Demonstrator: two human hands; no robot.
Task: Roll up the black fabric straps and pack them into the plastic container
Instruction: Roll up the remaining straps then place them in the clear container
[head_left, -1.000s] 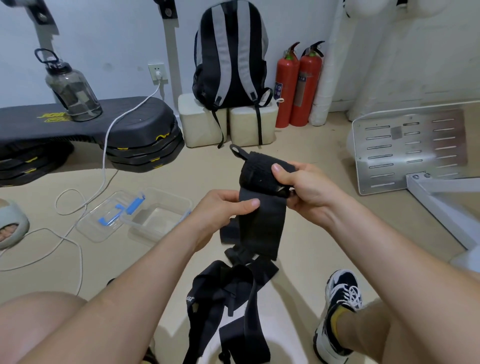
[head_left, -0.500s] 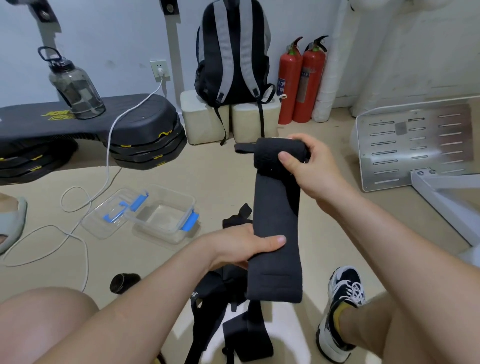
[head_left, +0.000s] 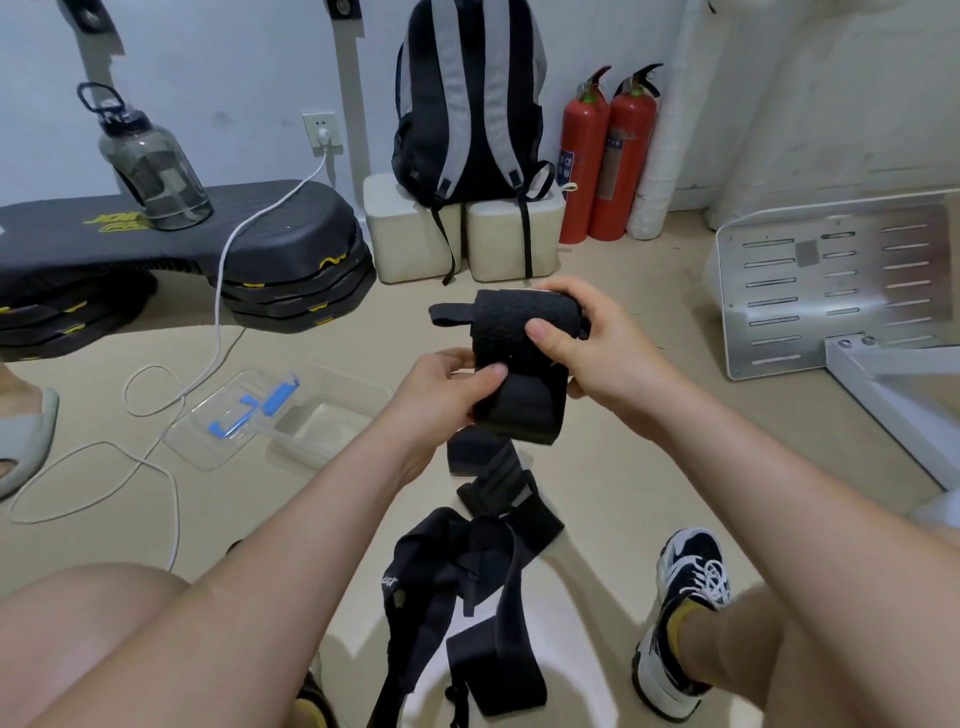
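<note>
A black fabric strap (head_left: 519, 358) is held up in front of me, mostly wound into a thick roll. My right hand (head_left: 587, 348) grips the roll from the right, thumb across its front. My left hand (head_left: 447, 395) pinches the short loose tail just below the roll. More black straps (head_left: 467, 587) lie in a loose heap on a white seat between my knees. The clear plastic container (head_left: 322, 415) sits open on the floor to the left, partly hidden by my left forearm. Its lid with blue clips (head_left: 234, 415) lies beside it.
A white cable (head_left: 171, 410) loops over the floor near the container. Black step platforms (head_left: 291, 260) with a water jug (head_left: 150, 166) stand at the back left. A backpack (head_left: 467, 104), two red extinguishers (head_left: 608, 156) and a metal plate (head_left: 831, 280) line the back and right.
The strap hung long half a second ago, with my hands far apart. Now my hands have come together and the loose tail is much shorter, more of it wound onto the roll.
</note>
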